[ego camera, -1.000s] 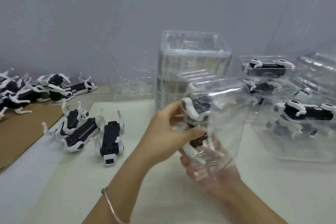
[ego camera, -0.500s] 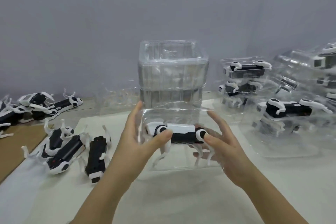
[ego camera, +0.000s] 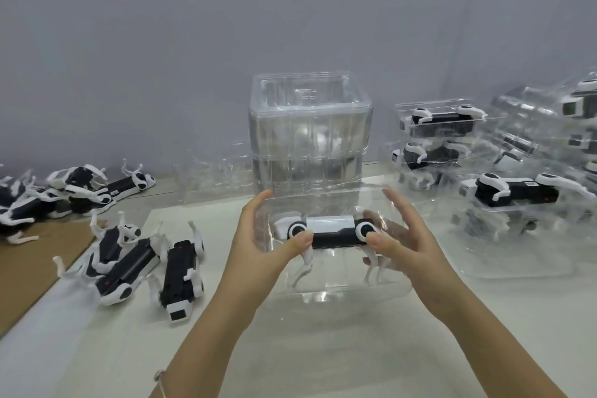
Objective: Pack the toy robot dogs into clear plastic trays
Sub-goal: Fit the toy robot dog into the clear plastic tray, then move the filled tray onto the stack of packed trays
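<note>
Dog (ego camera: 329, 231) lies inside a clear tray (ego camera: 326, 289) held centrally in view, long axis running left to right, with the left hand (ego camera: 258, 252) gripping the tray's left end and the right hand (ego camera: 412, 247) its right end, each thumb pressing a round joint, both equally near.
</note>
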Demonstrator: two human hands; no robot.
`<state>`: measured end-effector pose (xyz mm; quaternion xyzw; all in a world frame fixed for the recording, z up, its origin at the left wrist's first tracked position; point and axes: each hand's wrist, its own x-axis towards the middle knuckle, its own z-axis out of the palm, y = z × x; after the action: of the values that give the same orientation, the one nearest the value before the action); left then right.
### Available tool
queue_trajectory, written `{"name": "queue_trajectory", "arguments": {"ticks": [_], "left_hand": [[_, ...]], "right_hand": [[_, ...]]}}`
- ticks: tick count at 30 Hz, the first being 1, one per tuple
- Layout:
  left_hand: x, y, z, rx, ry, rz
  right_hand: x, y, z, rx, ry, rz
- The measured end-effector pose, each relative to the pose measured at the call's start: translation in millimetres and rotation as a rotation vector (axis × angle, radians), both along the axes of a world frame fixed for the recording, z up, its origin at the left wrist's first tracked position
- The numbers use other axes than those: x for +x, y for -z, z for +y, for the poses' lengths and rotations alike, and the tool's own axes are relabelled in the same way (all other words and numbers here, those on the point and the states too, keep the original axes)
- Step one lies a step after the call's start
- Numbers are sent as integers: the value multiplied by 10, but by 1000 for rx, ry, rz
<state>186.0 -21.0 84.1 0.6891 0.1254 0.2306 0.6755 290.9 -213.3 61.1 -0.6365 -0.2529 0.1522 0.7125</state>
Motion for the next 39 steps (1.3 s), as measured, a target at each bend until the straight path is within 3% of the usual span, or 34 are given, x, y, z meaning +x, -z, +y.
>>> {"name": "queue_trajectory", "arguments": {"ticks": [2, 4, 8, 12, 14, 16, 20, 22, 25, 29, 35, 39], "left_hand": [[83, -98, -19, -50, -50, -25], [219, -237, -106, -130, -75, -87], [553, -488, -565, -226, 43, -158], [854, -734, -1080, -306, 447, -240], [1091, -796, -1302, -248, 560, -260], [1369, -781, -1484, -110, 578, -203], [1779, -565, -1616, 103, 621, 79], [1852, -413, -1597, 140, 642, 166], [1859, -279, -1625, 149, 632, 132], [1881, -333, -1777, 252, 453, 139], [1714, -410, -1821, 298, 379, 183], [1421, -303, -1512, 162, 267, 3]], "right_hand": [[8, -72, -111, 117, -2, -18], [-11, -172, -285, 153, 36, -163], [48, -431, -722, -98, 240, -539], [330, -770, -1266, -18, 469, -599], [535, -893, -1535, 12, 565, -580], [743, -954, -1748, -116, 671, -545], [1085, -840, -1940, -690, 816, -468], [1145, -733, -1973, -872, 814, -518], [1186, -607, -2042, -943, 837, -687], [1199, -593, -2067, -1000, 909, -718], [1165, -546, -2010, -866, 983, -687], [1090, -494, -1884, -779, 982, -724]]}}
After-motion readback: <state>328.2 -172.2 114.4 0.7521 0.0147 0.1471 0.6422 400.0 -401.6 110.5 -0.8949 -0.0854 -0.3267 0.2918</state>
